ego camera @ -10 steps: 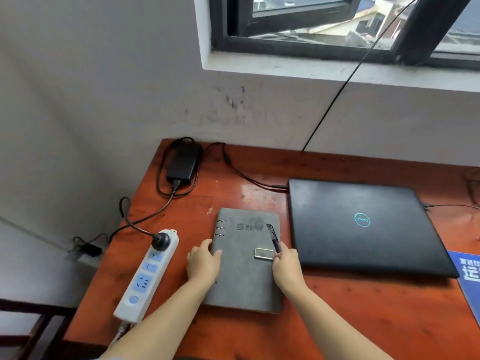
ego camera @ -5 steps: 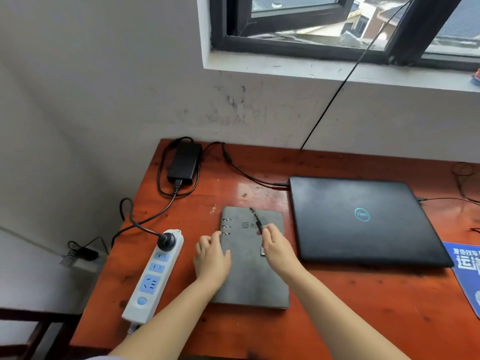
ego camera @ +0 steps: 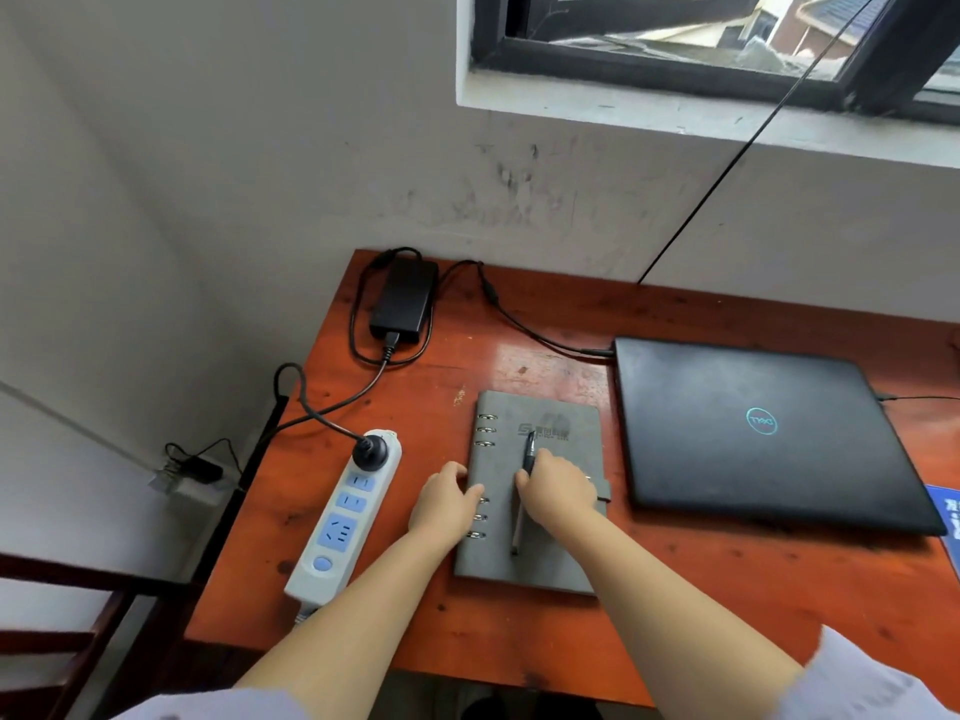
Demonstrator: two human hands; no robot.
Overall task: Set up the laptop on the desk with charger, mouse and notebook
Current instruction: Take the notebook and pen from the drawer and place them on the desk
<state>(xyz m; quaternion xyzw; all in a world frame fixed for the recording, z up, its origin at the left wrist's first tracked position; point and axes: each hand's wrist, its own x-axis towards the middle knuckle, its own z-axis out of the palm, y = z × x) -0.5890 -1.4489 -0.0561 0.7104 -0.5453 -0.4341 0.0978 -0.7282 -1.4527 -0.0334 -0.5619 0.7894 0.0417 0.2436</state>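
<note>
A grey ring-bound notebook [ego camera: 563, 423] lies closed on the red wooden desk [ego camera: 675, 605], left of a closed black laptop [ego camera: 753, 433]. A black pen [ego camera: 527, 454] rests lengthwise on the notebook's cover. My right hand [ego camera: 558, 491] grips the pen's middle, on top of the cover. My left hand [ego camera: 447, 504] rests on the notebook's left edge by the rings, fingers curled against it. The black charger brick [ego camera: 405, 301] sits at the desk's back left corner; one cable runs to the laptop, another to a white power strip [ego camera: 345, 517]. No mouse is in view.
A blue mat or booklet [ego camera: 948, 511] shows at the right edge. A wall socket with a plug [ego camera: 189, 472] sits low on the wall left of the desk. A dark wooden chair frame [ego camera: 62, 615] stands at lower left. A thin cable [ego camera: 753, 132] runs up to the window.
My right hand has carried the pen from the notebook's right edge, near the clasp, to the middle of the cover and laid it lengthwise. My left hand stays at the spine.
</note>
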